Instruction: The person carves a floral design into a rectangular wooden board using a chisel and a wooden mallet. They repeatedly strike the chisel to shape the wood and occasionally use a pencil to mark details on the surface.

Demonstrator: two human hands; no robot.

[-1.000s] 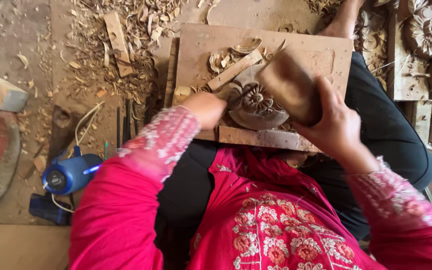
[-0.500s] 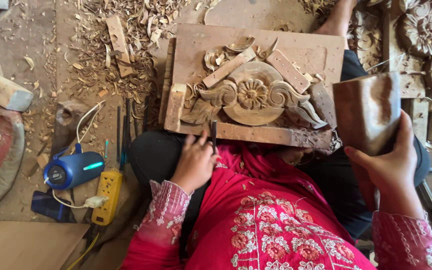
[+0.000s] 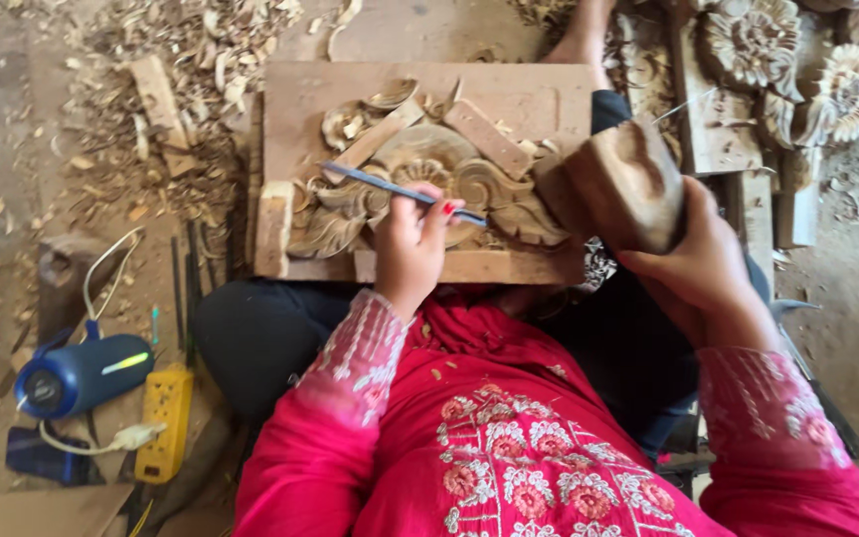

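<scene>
A carved wooden floral ornament (image 3: 420, 189) lies clamped by wood strips on a flat board (image 3: 529, 94) resting across my lap. My left hand (image 3: 412, 244) hovers over the carving and grips a long metal chisel (image 3: 390, 189) that lies crosswise, its handle end pointing right. To the right of the board, my right hand (image 3: 703, 264) is wrapped around a chunky wooden mallet (image 3: 623, 184), raised beside the carving's right end.
Wood shavings (image 3: 181, 60) litter the floor at upper left. More chisels (image 3: 186, 283) lie by my left knee, beside a blue cylindrical speaker (image 3: 82, 373) and a yellow power strip (image 3: 163, 423). Finished carved rosettes (image 3: 797, 70) are stacked at upper right.
My left hand went down to the tools by my lap, then came up over the carving holding a chisel. The mallet swung off the carving to the right side.
</scene>
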